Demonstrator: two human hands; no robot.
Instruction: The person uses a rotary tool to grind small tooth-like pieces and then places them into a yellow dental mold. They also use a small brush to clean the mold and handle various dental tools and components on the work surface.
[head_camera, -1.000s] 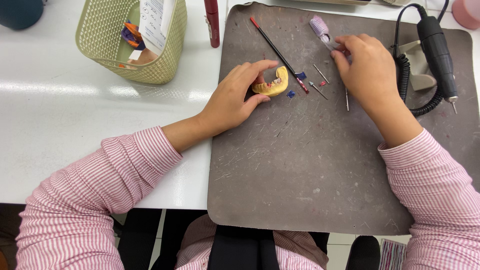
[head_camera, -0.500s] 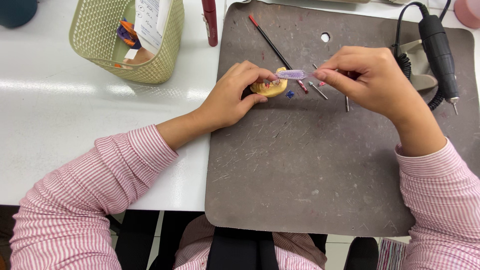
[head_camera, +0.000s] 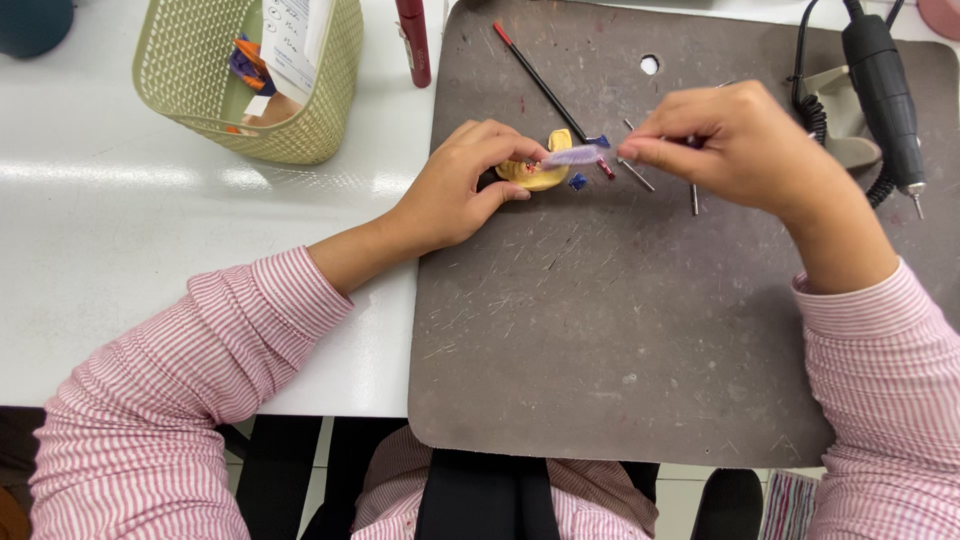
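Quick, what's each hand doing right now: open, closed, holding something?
Left hand: closed on the yellow dental model, holding it on the dark mat.
Right hand: closed, pinching a small lilac tool that points at the model.

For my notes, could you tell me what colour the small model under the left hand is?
Yellow: the dental model under the left hand, in the head view.
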